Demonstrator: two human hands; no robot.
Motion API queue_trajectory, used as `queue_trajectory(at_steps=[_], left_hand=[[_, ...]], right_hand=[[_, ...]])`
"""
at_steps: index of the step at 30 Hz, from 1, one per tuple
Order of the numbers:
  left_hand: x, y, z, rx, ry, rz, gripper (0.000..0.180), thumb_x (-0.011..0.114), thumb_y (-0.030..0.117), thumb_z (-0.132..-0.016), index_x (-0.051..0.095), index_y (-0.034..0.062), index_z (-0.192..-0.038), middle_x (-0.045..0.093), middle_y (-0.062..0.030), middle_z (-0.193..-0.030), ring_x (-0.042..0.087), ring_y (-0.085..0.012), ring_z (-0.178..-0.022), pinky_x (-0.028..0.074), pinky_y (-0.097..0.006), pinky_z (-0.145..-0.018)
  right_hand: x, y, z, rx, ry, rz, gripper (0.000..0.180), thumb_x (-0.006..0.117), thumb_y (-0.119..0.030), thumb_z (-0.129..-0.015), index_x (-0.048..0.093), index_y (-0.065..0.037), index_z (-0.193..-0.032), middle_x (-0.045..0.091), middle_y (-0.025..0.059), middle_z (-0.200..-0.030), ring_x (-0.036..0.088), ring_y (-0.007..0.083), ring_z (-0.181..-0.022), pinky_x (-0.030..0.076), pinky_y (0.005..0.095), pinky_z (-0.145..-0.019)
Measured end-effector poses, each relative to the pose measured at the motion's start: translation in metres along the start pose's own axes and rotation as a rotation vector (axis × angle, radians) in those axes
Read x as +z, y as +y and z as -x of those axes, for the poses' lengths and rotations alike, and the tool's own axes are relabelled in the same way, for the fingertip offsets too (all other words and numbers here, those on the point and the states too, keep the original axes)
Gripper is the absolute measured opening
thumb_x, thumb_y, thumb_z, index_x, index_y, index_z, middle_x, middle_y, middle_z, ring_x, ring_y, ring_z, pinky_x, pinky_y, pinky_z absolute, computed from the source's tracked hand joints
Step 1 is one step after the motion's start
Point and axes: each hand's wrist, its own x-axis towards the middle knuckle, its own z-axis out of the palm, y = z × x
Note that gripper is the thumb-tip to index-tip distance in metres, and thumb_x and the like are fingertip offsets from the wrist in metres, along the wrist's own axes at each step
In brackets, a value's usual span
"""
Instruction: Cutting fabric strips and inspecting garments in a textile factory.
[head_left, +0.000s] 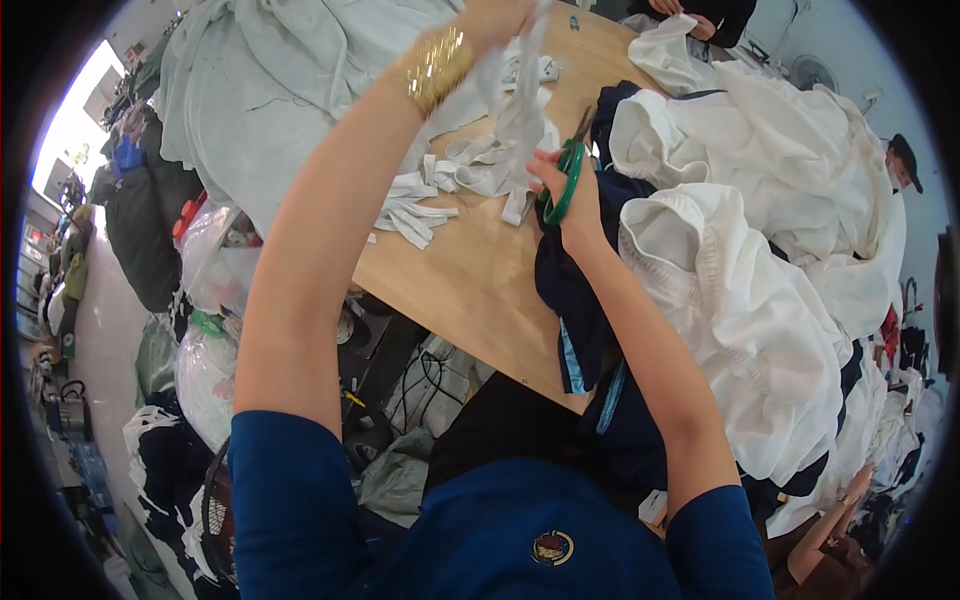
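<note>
My raised left hand [497, 22], smeared by motion at the top of the head view, grips a long white fabric strip [526, 115] that hangs down toward the table. Scissors with green handles [570, 182] are in my right hand [583, 208], their blades pointing up and away from me. The strip's lower part passes just left of my right fingers; whether they touch it I cannot tell. A loose pile of short white strips [470, 170] lies on the wooden table [460, 280] below my left forearm.
Pale grey-green cloth [290, 90] covers the table's far left. White garments with gathered waists [740, 330] are heaped at right, over navy fabric [570, 280]. Another person's hands [690, 20] handle white cloth at the far side. Plastic bags [210, 370] stand left of the table.
</note>
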Motion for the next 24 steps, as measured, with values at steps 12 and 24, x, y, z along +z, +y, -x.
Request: queue_trajectory(at_steps=[12, 24], left_hand=[[-0.001, -0.005, 0.219, -0.543, -0.336, 0.5, 0.025, 0.042, 0.029, -0.092, 0.058, 0.01, -0.097, 0.035, 0.01, -0.06, 0.026, -0.0015, -0.046, 0.022, -0.018, -0.041], [0.024, -0.055, 0.295, -0.741, -0.558, 0.725, 0.029, 0.042, 0.03, -0.095, 0.05, 0.0064, -0.111, 0.028, 0.0088, -0.061, 0.022, -0.0012, -0.048, 0.019, -0.017, -0.039]], right_hand=[[-0.063, -0.052, 0.079, 0.195, -0.155, 0.114, 0.02, 0.062, -0.007, -0.08, 0.045, -0.003, -0.087, 0.063, 0.0153, -0.084, 0.061, 0.0153, -0.064, 0.05, 0.0243, -0.057], [0.025, -0.006, 0.057, 0.35, -1.043, 0.383, 0.041, 0.075, -0.014, -0.068, 0.043, -0.01, -0.094, 0.054, 0.0035, -0.088, 0.046, 0.0068, -0.067, 0.038, 0.0195, -0.052]])
